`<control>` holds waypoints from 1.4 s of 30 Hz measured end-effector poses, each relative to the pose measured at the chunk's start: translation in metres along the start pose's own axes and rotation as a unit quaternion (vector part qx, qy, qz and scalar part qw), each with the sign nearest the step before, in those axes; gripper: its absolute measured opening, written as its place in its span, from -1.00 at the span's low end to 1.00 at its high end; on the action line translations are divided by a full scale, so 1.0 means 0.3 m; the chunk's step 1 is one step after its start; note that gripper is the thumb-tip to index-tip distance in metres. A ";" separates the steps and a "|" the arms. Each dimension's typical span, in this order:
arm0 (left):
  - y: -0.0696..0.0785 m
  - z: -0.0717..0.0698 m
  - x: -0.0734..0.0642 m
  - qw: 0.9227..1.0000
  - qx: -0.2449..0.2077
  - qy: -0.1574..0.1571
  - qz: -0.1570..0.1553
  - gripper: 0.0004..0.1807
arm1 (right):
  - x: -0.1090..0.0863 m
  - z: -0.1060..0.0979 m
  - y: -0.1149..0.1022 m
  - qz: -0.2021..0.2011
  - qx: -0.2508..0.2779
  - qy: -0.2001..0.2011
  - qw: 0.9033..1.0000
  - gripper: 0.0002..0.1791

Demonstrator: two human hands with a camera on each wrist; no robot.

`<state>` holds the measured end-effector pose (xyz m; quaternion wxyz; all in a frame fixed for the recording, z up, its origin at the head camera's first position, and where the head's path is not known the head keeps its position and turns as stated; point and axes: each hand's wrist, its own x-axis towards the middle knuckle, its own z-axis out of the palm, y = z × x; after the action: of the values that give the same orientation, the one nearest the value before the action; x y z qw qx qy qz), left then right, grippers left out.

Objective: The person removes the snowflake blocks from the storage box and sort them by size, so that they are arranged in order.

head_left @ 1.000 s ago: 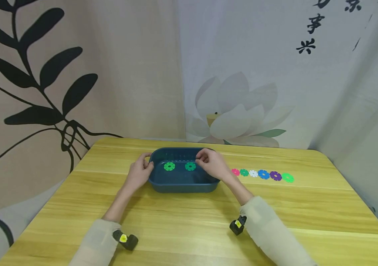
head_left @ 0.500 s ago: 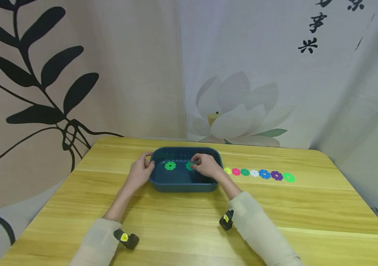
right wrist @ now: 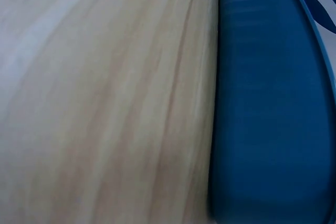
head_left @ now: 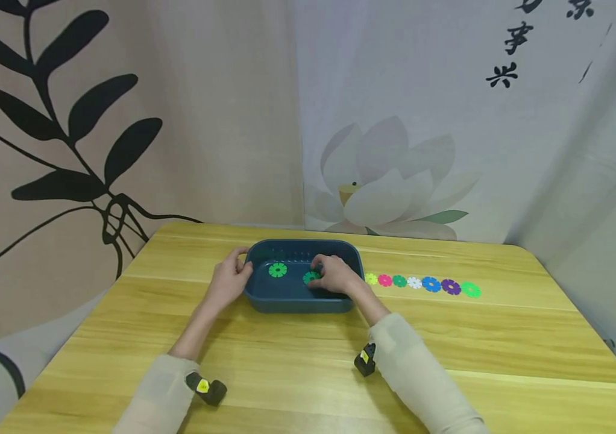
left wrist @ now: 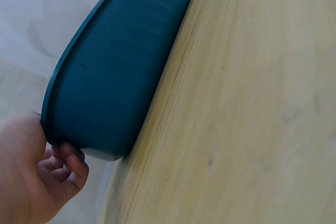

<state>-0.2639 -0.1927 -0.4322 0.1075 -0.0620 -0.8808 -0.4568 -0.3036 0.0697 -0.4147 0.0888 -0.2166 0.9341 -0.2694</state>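
Observation:
In the head view a dark blue plastic basin (head_left: 299, 306) sits on the wooden table. My left hand (head_left: 230, 278) holds its left end, thumb at the rim; the left wrist view shows this hand (left wrist: 39, 169) with fingers curled under the edge of the basin (left wrist: 105, 77). Inside lie a green notched snowflake disc (head_left: 278, 270) on the left and a darker green snowflake disc (head_left: 310, 278) on the right. Over the darker one is my right hand (head_left: 337, 275), thumb and forefinger spread apart at its edge. No right fingers show in the right wrist view, only the basin wall (right wrist: 273, 103).
To the basin's right runs a row of several snowflake discs, from a yellow disc (head_left: 371, 279) through a blue disc (head_left: 431, 284) to a light green disc (head_left: 471, 290). A printed curtain (head_left: 232, 120) hangs behind the table (head_left: 286, 374).
My right hand has moved left and down into the basin, uncovering the yellow disc. Its fingers have parted, and the darker green disc has shifted slightly nearer. The left hand keeps its hold.

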 end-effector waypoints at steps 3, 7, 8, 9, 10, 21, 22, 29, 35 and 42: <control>-0.001 0.000 0.000 1.000 0.002 -0.001 0.000 -0.53 | 0.003 0.003 -0.001 0.008 -0.008 -0.006 1.000 -0.60; 0.000 0.000 -0.001 1.000 0.001 -0.002 -0.002 -0.53 | 0.002 0.001 -0.003 0.011 0.008 0.000 1.000 -0.60; 0.000 0.000 -0.001 1.000 0.000 -0.002 -0.003 -0.53 | 0.001 0.000 -0.003 0.008 0.018 0.003 1.000 -0.60; -0.001 0.000 -0.001 1.000 0.000 -0.002 -0.003 -0.53 | -0.001 -0.001 -0.002 0.006 0.031 0.006 0.999 -0.61; 0.000 0.000 -0.001 1.000 0.000 -0.002 -0.003 -0.53 | -0.001 -0.003 -0.002 0.002 0.042 0.008 0.999 -0.63; 0.003 0.001 0.002 1.000 0.002 -0.001 0.005 -0.53 | -0.013 -0.041 0.024 -0.044 0.146 0.077 0.985 -0.85; 0.003 0.000 0.002 1.000 0.002 0.000 0.005 -0.53 | -0.016 -0.047 0.028 -0.049 0.150 0.086 0.984 -0.83; 0.003 -0.002 0.000 1.000 0.002 0.000 0.005 -0.54 | -0.034 -0.082 0.059 -0.067 0.186 0.120 0.973 -0.80; 0.001 -0.001 -0.001 1.000 0.001 -0.005 -0.001 -0.53 | -0.062 -0.123 0.112 -0.049 0.213 0.151 0.964 -0.77; 0.000 0.000 0.000 1.000 -0.005 -0.004 0.000 -0.53 | -0.098 -0.174 0.177 -0.034 0.226 0.168 0.959 -0.78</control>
<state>-0.2639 -0.1927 -0.4322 0.1039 -0.0644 -0.8790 -0.4609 -0.3112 0.1475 -0.3983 -0.0317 -0.1738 0.8426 -0.5087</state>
